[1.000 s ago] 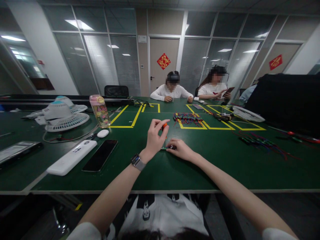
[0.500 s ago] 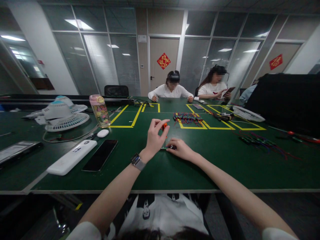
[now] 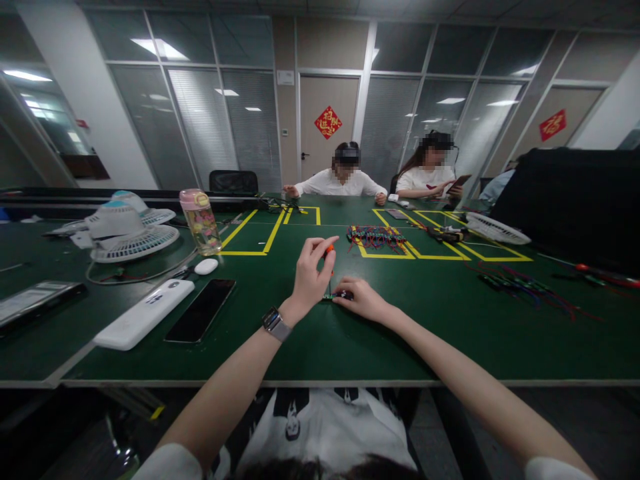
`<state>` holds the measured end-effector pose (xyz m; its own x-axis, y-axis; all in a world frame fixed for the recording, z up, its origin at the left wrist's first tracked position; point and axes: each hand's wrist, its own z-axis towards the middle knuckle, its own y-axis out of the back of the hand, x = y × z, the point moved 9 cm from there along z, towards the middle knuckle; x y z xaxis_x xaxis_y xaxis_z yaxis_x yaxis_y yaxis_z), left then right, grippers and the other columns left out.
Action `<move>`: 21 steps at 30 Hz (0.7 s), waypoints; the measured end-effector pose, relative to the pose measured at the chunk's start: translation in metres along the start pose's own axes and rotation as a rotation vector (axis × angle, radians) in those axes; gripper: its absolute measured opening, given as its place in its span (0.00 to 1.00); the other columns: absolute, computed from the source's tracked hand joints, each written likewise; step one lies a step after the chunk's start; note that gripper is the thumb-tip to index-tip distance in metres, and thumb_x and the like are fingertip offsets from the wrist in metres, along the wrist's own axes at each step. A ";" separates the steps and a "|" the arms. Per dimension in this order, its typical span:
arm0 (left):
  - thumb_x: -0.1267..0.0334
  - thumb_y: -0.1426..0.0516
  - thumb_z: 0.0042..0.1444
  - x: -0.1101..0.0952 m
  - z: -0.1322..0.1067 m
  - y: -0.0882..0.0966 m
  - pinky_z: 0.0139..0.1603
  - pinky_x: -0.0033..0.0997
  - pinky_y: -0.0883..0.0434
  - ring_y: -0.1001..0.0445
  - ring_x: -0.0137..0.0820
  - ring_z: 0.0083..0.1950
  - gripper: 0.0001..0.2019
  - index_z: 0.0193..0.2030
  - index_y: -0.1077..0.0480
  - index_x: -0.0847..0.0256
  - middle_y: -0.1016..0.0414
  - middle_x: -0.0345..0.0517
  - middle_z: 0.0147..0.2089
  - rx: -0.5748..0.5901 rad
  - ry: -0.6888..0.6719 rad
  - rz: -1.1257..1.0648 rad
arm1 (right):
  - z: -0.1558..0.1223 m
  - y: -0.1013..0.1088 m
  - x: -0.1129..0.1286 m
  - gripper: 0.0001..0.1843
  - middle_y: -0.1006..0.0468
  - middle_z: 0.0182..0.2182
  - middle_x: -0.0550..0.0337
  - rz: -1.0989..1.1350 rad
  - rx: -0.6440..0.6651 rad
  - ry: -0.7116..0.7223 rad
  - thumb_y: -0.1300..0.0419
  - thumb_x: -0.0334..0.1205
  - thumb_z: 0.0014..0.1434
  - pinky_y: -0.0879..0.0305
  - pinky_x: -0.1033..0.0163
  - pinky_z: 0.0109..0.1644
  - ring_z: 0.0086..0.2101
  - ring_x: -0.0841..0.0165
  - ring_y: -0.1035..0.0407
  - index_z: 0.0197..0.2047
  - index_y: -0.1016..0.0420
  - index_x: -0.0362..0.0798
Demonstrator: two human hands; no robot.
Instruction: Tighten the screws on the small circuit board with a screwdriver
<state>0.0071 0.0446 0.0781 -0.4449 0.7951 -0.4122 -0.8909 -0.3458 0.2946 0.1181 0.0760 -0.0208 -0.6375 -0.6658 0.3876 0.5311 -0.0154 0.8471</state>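
Co-worker's hand (image 3: 291,191) shifted; left hand (image 3: 310,272) pinches screwdriver (image 3: 329,249), right hand (image 3: 364,300) dark part (image 3: 345,294) (wires (image 3: 377,238) beyond).

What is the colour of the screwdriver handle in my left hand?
The visible handle is orange, seen best in the head view.

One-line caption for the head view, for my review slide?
At a green table, the left hand holds an orange-handled tool upright over a small green board, the right hand at its right end.
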 end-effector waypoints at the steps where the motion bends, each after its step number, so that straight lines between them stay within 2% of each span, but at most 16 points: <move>1: 0.66 0.53 0.65 0.000 0.000 0.000 0.49 0.31 0.32 0.31 0.30 0.47 0.15 0.54 0.32 0.58 0.32 0.47 0.46 0.008 -0.005 -0.020 | 0.000 0.000 0.000 0.06 0.25 0.34 0.56 0.001 -0.002 0.001 0.39 0.36 0.57 0.35 0.64 0.40 0.33 0.68 0.30 0.38 0.22 0.46; 5: 0.69 0.56 0.65 0.001 0.001 0.000 0.54 0.33 0.33 0.31 0.31 0.52 0.17 0.56 0.34 0.60 0.30 0.49 0.50 0.004 -0.015 -0.064 | 0.000 -0.001 -0.001 0.06 0.25 0.34 0.56 0.001 -0.009 0.013 0.38 0.36 0.58 0.35 0.64 0.40 0.33 0.68 0.30 0.38 0.22 0.46; 9: 0.69 0.52 0.64 0.001 0.002 0.001 0.49 0.31 0.32 0.30 0.30 0.46 0.14 0.53 0.32 0.60 0.29 0.47 0.45 -0.019 -0.005 -0.022 | -0.001 -0.001 -0.001 0.06 0.25 0.35 0.56 -0.002 -0.004 0.012 0.39 0.36 0.58 0.35 0.64 0.40 0.33 0.68 0.30 0.38 0.22 0.45; 14: 0.66 0.46 0.61 0.000 0.002 0.002 0.44 0.29 0.32 0.32 0.29 0.40 0.11 0.50 0.29 0.60 0.33 0.45 0.40 -0.024 0.013 0.031 | 0.000 -0.002 -0.002 0.06 0.25 0.35 0.56 -0.010 -0.002 0.006 0.38 0.36 0.57 0.36 0.64 0.41 0.34 0.68 0.30 0.38 0.22 0.45; 21: 0.67 0.55 0.66 0.004 0.000 -0.003 0.50 0.31 0.33 0.31 0.30 0.47 0.16 0.56 0.34 0.59 0.30 0.47 0.47 0.029 0.012 -0.038 | 0.000 -0.001 0.000 0.06 0.25 0.34 0.56 -0.011 -0.007 0.014 0.38 0.35 0.57 0.36 0.65 0.39 0.34 0.68 0.30 0.38 0.22 0.45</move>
<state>0.0084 0.0488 0.0753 -0.4124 0.8012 -0.4335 -0.9040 -0.3014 0.3031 0.1179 0.0764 -0.0215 -0.6353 -0.6763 0.3728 0.5278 -0.0279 0.8489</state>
